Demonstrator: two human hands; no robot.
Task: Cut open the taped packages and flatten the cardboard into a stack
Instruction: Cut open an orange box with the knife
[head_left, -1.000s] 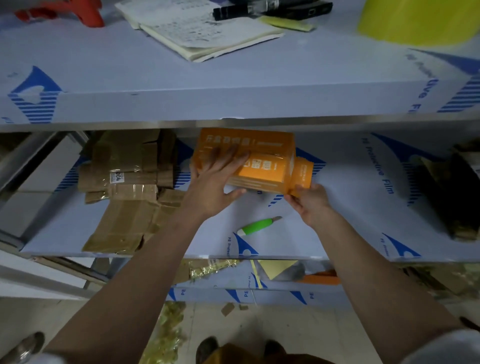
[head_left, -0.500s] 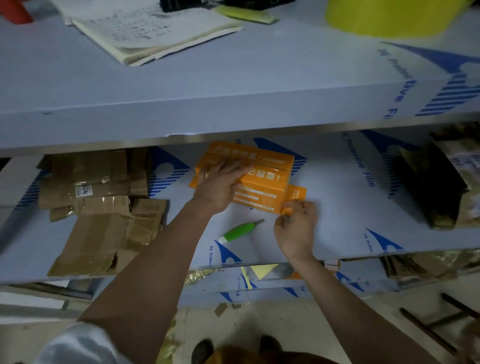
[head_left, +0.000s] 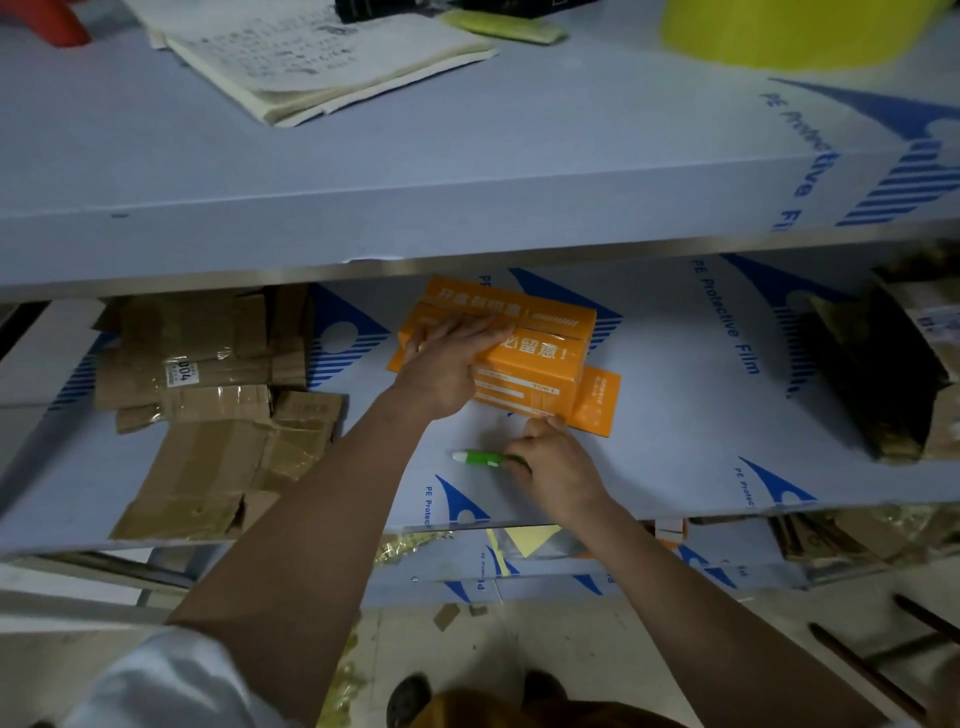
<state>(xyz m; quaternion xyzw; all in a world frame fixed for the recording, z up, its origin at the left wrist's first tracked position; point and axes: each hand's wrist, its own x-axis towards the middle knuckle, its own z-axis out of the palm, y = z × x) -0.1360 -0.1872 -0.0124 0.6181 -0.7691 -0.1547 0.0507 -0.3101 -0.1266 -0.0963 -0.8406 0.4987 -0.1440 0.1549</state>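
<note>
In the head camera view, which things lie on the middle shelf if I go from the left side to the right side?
Flattened brown cardboard pile → green utility knife → orange box, pressed by the left hand → dark packages at the far right. The right hand is at the knife's right end.

One orange carton (head_left: 540, 358) is seen on the middle shelf (head_left: 675, 415), along with one green-handled cutter (head_left: 480, 458). Two hands are counted, left (head_left: 447, 369) and right (head_left: 558, 467). Flattened brown cardboard pieces (head_left: 208, 405) are piled at the left, perhaps three or four; the overlap prevents a sure count. One open notebook (head_left: 322, 57) is seen above
</note>
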